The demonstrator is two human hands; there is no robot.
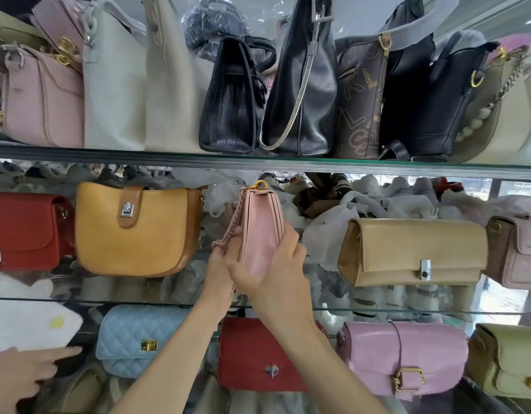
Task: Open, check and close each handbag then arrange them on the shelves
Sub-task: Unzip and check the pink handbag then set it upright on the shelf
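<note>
A small pink handbag [262,231] stands edge-on and upright over the middle glass shelf [377,309], closed, with a gold ring on top. Its pink chain strap [228,234] hangs on its left side. My left hand [221,264] holds the bag's lower left side by the chain. My right hand [273,276] grips its right side and bottom, with the fingers curled round the edge. The bag sits in the gap between a mustard-yellow bag [133,231] and a tan flap bag [410,252].
The top shelf [258,162] is packed with pink, cream, black and brown bags. A red bag [25,231] is at the middle left. Below lie blue quilted [136,339], red [258,357], pink [407,360] and olive [506,363] bags. Another person's hand [25,375] reaches in at bottom left.
</note>
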